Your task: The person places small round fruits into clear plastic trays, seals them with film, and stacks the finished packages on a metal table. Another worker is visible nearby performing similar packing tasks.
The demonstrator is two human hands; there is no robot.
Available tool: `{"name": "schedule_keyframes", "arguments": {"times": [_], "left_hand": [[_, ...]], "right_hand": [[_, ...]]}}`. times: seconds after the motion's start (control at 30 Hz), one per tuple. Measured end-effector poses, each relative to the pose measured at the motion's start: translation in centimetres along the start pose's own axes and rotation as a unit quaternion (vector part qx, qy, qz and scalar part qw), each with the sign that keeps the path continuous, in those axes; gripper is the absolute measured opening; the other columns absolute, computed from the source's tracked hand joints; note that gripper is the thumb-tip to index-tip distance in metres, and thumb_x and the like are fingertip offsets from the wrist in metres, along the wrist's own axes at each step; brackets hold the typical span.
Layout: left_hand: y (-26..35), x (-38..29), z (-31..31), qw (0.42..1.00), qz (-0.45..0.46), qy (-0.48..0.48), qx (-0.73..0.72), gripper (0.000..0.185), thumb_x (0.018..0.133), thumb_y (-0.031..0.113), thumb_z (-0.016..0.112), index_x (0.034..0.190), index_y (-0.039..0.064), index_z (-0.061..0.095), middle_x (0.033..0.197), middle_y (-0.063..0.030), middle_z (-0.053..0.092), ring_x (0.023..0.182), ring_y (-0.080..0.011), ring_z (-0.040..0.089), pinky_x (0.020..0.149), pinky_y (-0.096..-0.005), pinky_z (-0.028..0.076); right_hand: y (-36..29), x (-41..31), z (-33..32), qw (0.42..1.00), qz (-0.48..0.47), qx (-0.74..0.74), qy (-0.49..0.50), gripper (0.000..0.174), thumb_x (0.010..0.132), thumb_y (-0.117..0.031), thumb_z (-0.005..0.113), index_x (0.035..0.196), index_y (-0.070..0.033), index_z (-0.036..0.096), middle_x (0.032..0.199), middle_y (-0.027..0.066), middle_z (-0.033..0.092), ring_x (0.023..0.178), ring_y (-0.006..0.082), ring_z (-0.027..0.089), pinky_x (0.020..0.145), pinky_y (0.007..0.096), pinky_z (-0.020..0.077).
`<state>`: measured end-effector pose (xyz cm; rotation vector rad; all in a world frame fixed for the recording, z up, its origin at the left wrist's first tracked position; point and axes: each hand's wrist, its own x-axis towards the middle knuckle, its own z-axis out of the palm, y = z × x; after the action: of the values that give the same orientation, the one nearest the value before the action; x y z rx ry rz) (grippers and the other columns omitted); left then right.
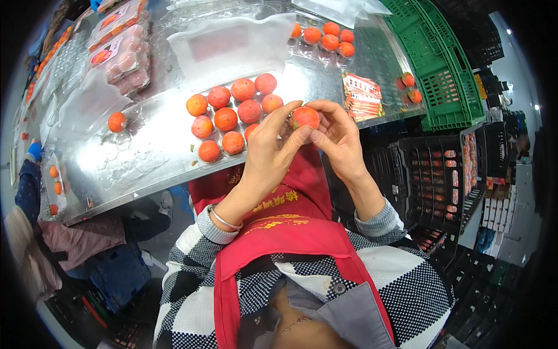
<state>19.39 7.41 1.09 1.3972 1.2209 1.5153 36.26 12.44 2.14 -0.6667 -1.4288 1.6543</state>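
An orange-red persimmon (306,118) is held between both hands above the table's front edge. The fingertips and thumb of my left hand (267,146) press on one side of it. On the other side, my right hand (342,146) cups it, its thumb near the left thumb. Just left of my hands, a clear plastic tray (214,117) holds rows of persimmons (226,119); my left hand hides part of its right end. A single persimmon (117,121) lies farther left, on clear plastic.
Behind the tray lies a white foam sheet (231,48). Packed clamshells (126,52) are stacked at back left, another part-filled tray (322,54) at back right. Printed cards (362,97) lie right, near a green crate (440,65). A blue-gloved person (28,179) stands left; black crates (431,183) stand right.
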Motion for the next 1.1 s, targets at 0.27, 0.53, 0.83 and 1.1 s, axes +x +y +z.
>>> {"name": "schedule_keyframes", "arguments": {"times": [0.27,0.53,0.83,1.1], "left_hand": [[-0.5,-0.5,0.0,0.984,0.129,0.012,0.124,0.033,0.104,0.004,0.062,0.136,-0.002,0.065,0.094,-0.0129,0.063,0.083,-0.0221,0.065,0.073,-0.0341,0.053],[-0.2,-1.0,-0.2,0.999,0.001,-0.03,0.025,0.032,0.104,0.002,0.062,0.136,-0.002,0.065,0.092,-0.0085,0.058,0.069,-0.0139,0.059,0.058,-0.0292,0.049],[-0.1,-1.6,-0.4,1.0,0.019,-0.005,0.022,0.028,0.1,0.0,0.067,0.128,-0.001,0.069,0.091,-0.0063,0.059,0.076,-0.0141,0.058,0.063,-0.0278,0.045],[0.2,-2.3,-0.4,0.996,0.071,-0.012,0.053,0.021,0.097,-0.001,0.07,0.118,0.0,0.071,0.087,-0.011,0.063,0.069,-0.0215,0.059,0.061,-0.033,0.046]], "right_hand": [[-0.6,-0.9,-0.2,0.997,0.079,0.02,0.017,0.044,0.1,-0.006,0.074,0.138,0.005,0.055,0.128,0.0114,0.068,0.119,0.0169,0.066,0.104,0.0326,0.0548],[-0.8,-1.0,-0.1,0.999,0.025,-0.044,0.02,0.047,0.098,-0.009,0.077,0.137,0.005,0.057,0.124,0.0117,0.069,0.116,0.0191,0.067,0.1,0.0316,0.0547],[-0.6,1.3,-16.3,0.839,-0.144,-0.432,0.298,0.035,0.091,-0.015,0.081,0.121,-0.002,0.069,0.112,0.0075,0.075,0.102,0.0174,0.069,0.092,0.0318,0.0535],[-2.4,2.2,-24.6,0.518,-0.16,-0.731,0.414,0.033,0.088,-0.019,0.081,0.116,-0.003,0.072,0.104,0.0166,0.075,0.094,0.0343,0.069,0.087,0.0464,0.0536]]}}
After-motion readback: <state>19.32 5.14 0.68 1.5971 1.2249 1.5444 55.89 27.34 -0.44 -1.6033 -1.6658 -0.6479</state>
